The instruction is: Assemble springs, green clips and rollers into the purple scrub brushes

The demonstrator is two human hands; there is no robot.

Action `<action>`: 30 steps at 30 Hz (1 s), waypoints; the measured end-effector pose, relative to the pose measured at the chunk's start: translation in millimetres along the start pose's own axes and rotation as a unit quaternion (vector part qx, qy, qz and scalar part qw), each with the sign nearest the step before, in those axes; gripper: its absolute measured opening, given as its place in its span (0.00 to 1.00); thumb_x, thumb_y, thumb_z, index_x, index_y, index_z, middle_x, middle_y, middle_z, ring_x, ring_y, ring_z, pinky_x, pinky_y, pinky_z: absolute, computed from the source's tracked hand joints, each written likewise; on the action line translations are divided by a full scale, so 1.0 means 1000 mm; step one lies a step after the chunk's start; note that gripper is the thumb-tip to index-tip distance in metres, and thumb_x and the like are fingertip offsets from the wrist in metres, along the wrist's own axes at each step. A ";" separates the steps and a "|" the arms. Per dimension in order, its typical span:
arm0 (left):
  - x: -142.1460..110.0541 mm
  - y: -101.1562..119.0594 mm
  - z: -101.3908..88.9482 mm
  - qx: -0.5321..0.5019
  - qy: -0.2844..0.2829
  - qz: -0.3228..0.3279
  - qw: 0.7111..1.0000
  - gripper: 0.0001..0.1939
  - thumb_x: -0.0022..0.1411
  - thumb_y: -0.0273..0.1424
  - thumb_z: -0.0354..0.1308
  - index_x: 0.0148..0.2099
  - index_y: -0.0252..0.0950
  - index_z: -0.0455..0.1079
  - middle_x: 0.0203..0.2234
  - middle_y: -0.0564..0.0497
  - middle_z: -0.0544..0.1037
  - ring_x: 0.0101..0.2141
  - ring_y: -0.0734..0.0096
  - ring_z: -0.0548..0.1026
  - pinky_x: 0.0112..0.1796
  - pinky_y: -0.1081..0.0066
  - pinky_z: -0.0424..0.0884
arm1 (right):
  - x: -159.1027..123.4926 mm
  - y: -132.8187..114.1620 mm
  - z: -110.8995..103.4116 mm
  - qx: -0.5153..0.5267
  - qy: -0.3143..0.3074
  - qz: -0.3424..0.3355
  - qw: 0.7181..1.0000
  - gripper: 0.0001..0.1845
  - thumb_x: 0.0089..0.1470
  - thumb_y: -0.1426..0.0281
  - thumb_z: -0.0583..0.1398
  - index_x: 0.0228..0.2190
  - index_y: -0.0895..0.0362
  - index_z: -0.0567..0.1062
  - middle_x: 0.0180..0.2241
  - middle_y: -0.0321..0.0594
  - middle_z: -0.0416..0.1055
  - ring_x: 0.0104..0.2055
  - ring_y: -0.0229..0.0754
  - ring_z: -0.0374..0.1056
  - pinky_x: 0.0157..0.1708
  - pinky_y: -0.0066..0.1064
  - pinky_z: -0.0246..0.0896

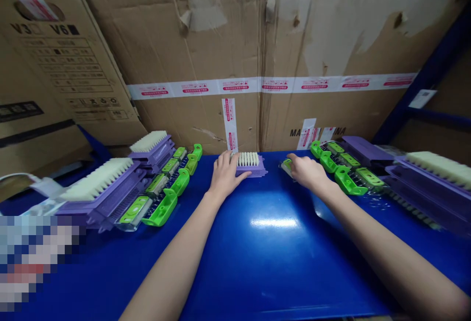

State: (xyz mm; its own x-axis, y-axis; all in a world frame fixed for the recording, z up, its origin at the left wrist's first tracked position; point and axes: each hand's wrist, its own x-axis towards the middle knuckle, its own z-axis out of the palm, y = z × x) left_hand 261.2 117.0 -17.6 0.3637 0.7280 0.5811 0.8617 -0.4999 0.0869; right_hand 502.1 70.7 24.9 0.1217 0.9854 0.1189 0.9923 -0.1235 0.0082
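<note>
On the blue table point(257, 267), left hand point(224, 171) rests open against cream-bristled purple plastic block point(253, 170); right hand point(308, 170) grasps green-and-clear plastic piece point(286, 166); flanking rows point(157, 183) already laid out.

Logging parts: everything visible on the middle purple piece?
The purple piece has a plastic-looking base with projections at its right end, topped by a ridged cream block. It lies cream side up near the far edge of the blue table. The left grip rests over its left end, hiding it.
</note>
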 end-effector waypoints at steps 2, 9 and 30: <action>0.000 0.000 0.000 0.000 -0.002 -0.001 1.000 0.33 0.57 0.49 0.57 0.58 0.34 0.59 0.55 0.37 0.64 0.56 0.49 0.60 0.52 0.54 0.62 | 0.005 0.004 0.000 0.000 0.019 0.017 1.000 0.22 0.59 0.68 0.47 0.52 0.57 0.66 0.43 0.54 0.73 0.44 0.56 0.72 0.36 0.39 0.64; 0.000 -0.001 0.001 -0.001 -0.004 0.000 1.000 0.34 0.57 0.49 0.56 0.58 0.34 0.59 0.55 0.37 0.63 0.56 0.49 0.61 0.52 0.53 0.61 | 0.004 0.008 0.002 0.043 0.047 0.017 0.998 0.22 0.59 0.63 0.49 0.52 0.55 0.67 0.45 0.51 0.73 0.45 0.54 0.71 0.38 0.39 0.64; -0.001 -0.001 0.001 -0.007 -0.004 -0.007 1.000 0.33 0.57 0.49 0.55 0.58 0.35 0.59 0.55 0.37 0.63 0.56 0.50 0.60 0.51 0.54 0.62 | 0.002 0.020 0.010 0.175 0.226 0.067 0.956 0.20 0.56 0.68 0.53 0.50 0.53 0.71 0.39 0.41 0.77 0.41 0.47 0.71 0.38 0.32 0.61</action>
State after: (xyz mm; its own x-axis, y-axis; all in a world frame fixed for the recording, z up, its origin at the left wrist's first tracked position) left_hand 260.6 117.1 -19.0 0.3551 0.7379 0.5740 0.8611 -0.4972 0.1064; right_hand 522.4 71.3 15.6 0.3043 0.8027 0.5129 0.9251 -0.1207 -0.3601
